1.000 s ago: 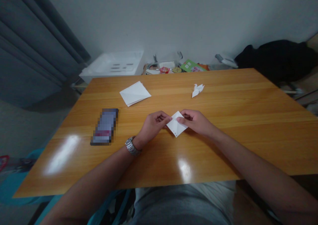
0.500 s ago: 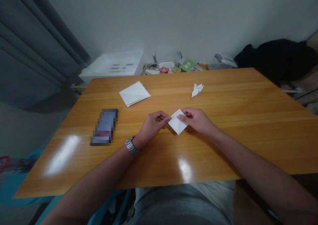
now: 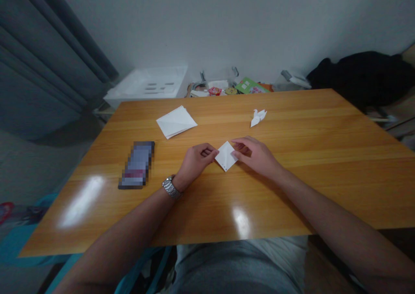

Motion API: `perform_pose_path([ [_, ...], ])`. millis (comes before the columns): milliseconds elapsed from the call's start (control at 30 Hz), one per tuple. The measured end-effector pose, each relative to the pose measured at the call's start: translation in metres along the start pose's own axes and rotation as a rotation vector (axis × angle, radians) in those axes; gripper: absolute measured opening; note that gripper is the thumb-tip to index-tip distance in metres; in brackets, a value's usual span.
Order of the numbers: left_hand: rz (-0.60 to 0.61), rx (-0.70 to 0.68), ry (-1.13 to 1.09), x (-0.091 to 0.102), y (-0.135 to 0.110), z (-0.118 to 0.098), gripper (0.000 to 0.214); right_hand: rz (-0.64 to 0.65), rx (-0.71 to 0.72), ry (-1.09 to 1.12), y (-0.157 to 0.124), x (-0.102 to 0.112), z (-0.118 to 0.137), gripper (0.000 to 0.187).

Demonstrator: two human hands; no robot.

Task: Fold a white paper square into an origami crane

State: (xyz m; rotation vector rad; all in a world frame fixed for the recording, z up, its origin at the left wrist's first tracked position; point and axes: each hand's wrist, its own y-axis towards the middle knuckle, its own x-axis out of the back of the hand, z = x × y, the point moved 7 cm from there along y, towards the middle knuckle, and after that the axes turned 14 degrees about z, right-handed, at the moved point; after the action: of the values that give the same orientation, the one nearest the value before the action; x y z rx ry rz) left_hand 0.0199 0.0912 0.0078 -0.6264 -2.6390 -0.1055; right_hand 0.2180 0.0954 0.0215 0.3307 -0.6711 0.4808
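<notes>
A small folded white paper diamond (image 3: 226, 156) lies between my hands over the middle of the table, with a crease down its centre and small dark marks near its lower corner. My left hand (image 3: 200, 159), with a metal watch on the wrist, pinches the left corner between thumb and fingers. At the right corner, the thumb of my right hand (image 3: 254, 153) touches the edge. Its index finger is stretched out past the upper right side, apart from the thumb. Farther back stands a white folded paper crane (image 3: 258, 118).
A stack of white paper sheets (image 3: 177, 122) lies at the back left of the wooden table (image 3: 308, 155). Nearer the left edge is a phone (image 3: 136, 165) with its screen blurred. Behind the table are a white tray (image 3: 152, 83), a green booklet (image 3: 251, 86) and black cloth (image 3: 363, 75).
The paper diamond and my left hand have shifted slightly left. My right thumb has slid from the diamond's face to its right corner, and the right fingers have spread.
</notes>
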Motion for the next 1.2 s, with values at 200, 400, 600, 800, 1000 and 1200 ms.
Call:
perform_pose_path([
  [200,-0.027,0.013,0.154,0.003,-0.002,-0.001,0.03,0.136,0.23,-0.273,-0.001,-0.006,0.026,0.032],
  [400,-0.013,0.024,0.31,0.002,-0.001,-0.005,0.024,0.332,0.316,-0.383,-0.002,-0.025,0.022,0.04],
  [600,-0.015,-0.062,0.635,-0.001,-0.003,-0.021,0.019,0.396,0.292,-0.444,-0.003,-0.034,0.013,0.042],
  [800,0.171,-0.251,0.847,-0.02,-0.012,-0.037,0.027,0.393,0.262,-0.408,-0.002,-0.032,0.0,0.049],
  [1000,0.282,-0.317,0.937,-0.032,-0.021,-0.04,0.027,0.415,0.253,-0.381,-0.003,-0.031,-0.007,0.051],
  [1200,0.32,-0.281,0.919,-0.035,-0.025,-0.037,0.033,0.426,0.265,-0.348,-0.001,-0.028,-0.006,0.047],
])
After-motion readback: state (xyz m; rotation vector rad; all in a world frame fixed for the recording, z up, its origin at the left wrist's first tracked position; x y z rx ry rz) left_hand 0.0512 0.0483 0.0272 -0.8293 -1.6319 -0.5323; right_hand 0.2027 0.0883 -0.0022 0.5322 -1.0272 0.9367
